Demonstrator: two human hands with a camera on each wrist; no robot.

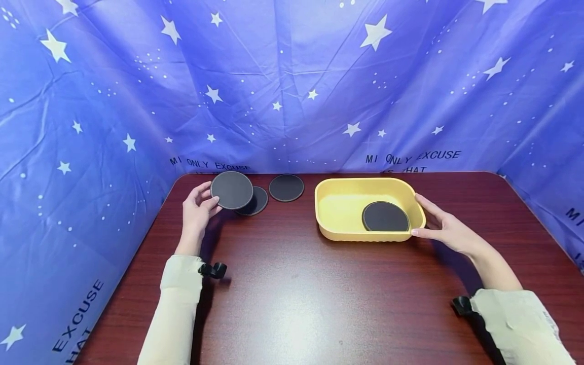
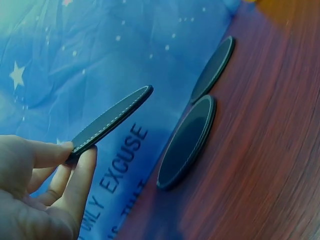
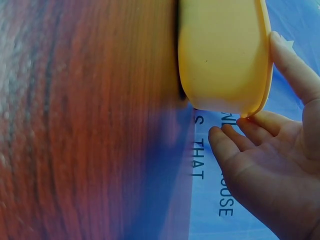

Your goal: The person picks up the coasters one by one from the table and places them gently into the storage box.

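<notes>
A round black coaster [image 1: 231, 190] with pale edge stitching is pinched at its rim between the thumb and fingers of my left hand [image 1: 197, 209], raised above the table. In the left wrist view the coaster [image 2: 112, 120] appears tilted, nearly edge-on. Partly behind it, a second coaster [image 1: 258, 202] lies on the table, with a third coaster [image 1: 286, 188] to its right. Another coaster [image 1: 386, 217] lies inside the yellow plastic bin [image 1: 323, 223]. My right hand [image 1: 449, 230] holds the bin's right end, thumb at the near rim and fingers along the far right corner.
The dark red wooden table [image 1: 274, 284] reaches back to a blue curtain [image 1: 283, 91] printed with white stars and lettering. A black wrist device [image 1: 213, 270] is on the left sleeve, and another black device [image 1: 462, 305] on the right one.
</notes>
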